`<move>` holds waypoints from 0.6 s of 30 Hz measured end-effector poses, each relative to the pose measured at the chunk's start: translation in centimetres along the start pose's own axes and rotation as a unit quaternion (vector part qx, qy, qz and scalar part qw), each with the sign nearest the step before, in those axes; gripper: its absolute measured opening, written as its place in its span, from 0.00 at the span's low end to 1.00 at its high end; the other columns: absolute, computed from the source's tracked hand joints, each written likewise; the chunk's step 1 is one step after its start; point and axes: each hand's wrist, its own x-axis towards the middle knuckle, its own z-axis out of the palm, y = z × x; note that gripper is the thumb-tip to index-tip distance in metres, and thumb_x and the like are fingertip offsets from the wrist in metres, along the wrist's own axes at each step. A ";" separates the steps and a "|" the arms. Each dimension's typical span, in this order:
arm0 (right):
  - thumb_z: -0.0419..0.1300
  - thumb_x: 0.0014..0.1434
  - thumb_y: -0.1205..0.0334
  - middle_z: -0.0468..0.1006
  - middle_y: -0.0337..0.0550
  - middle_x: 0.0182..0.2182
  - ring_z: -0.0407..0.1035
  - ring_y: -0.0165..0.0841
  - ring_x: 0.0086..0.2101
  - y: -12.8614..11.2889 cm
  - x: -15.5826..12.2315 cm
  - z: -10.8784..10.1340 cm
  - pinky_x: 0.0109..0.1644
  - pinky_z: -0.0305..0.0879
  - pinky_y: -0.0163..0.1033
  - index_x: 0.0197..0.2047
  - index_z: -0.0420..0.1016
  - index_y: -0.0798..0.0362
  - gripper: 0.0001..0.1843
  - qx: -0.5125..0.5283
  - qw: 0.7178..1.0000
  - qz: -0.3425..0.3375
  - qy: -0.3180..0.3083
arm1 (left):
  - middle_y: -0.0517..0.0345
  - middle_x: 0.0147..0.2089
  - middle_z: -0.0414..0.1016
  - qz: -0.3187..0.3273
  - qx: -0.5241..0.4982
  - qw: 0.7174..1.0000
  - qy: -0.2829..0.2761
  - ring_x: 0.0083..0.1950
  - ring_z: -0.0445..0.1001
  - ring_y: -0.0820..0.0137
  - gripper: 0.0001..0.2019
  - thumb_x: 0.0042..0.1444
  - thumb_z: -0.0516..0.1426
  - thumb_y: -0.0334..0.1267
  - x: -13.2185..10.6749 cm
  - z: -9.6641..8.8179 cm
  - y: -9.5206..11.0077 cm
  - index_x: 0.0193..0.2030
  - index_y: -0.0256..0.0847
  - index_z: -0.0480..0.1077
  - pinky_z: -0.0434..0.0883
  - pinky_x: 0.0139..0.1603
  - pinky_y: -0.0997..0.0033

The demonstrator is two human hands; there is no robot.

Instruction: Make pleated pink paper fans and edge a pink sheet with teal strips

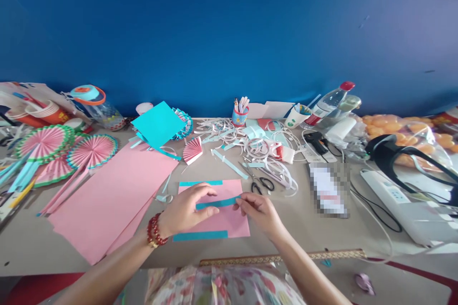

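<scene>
My left hand [186,209] and my right hand [260,210] pinch the two ends of a teal paper strip [218,202], holding it across a small pink paper sheet [229,219] on the table. That sheet carries teal strips along its top edge [200,183] and bottom edge [200,236]. A red bead bracelet [155,231] circles my left wrist.
Large pink sheets [107,200] lie to the left, with pink pleated paper fans [43,143] beyond. A cyan sheet [157,124], paper scraps [250,145], scissors [263,183], a pen cup [239,115], a water bottle [331,100], a glue gun [317,138] and a power strip [390,193] crowd the far and right side.
</scene>
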 end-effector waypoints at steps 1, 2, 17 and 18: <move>0.56 0.62 0.49 0.73 0.39 0.22 0.65 0.29 0.24 0.0 0.0 0.1 0.29 0.59 0.33 0.28 0.77 0.53 0.19 0.001 1.000 0.005 0.004 | 0.54 0.47 0.78 -0.016 -0.010 1.000 -0.006 0.48 0.75 0.64 0.10 0.59 0.57 0.42 0.3 0.3 0.2 0.46 0.44 0.72 0.69 0.50 0.69; 0.57 0.61 0.49 0.73 0.39 0.21 0.64 0.29 0.23 0.1 0.0 0.2 0.29 0.58 0.33 0.28 0.77 0.54 0.19 0.002 1.000 0.008 0.013 | 0.56 0.42 0.78 -0.036 -0.019 0.999 -0.013 0.43 0.75 0.66 0.08 0.60 0.56 0.42 0.6 0.7 0.4 0.42 0.43 0.72 0.69 0.46 0.70; 0.56 0.63 0.50 0.75 0.41 0.30 0.68 0.31 0.30 -0.4 -0.2 -0.6 0.37 0.63 0.36 0.35 0.73 0.54 0.15 0.088 0.995 -0.002 -0.052 | 0.64 0.29 0.64 -0.109 -0.108 0.987 -0.051 0.31 0.61 0.73 0.09 0.60 0.53 0.42 0.9 1.4 -0.1 0.31 0.41 0.64 0.59 0.33 0.75; 0.56 0.63 0.50 0.74 0.40 0.29 0.68 0.31 0.30 -0.5 -0.2 -0.6 0.37 0.63 0.35 0.35 0.72 0.54 0.15 0.093 0.994 -0.008 -0.049 | 0.64 0.29 0.64 -0.107 -0.107 0.987 -0.048 0.31 0.61 0.73 0.09 0.60 0.53 0.42 0.9 1.4 0.0 0.31 0.41 0.65 0.59 0.33 0.75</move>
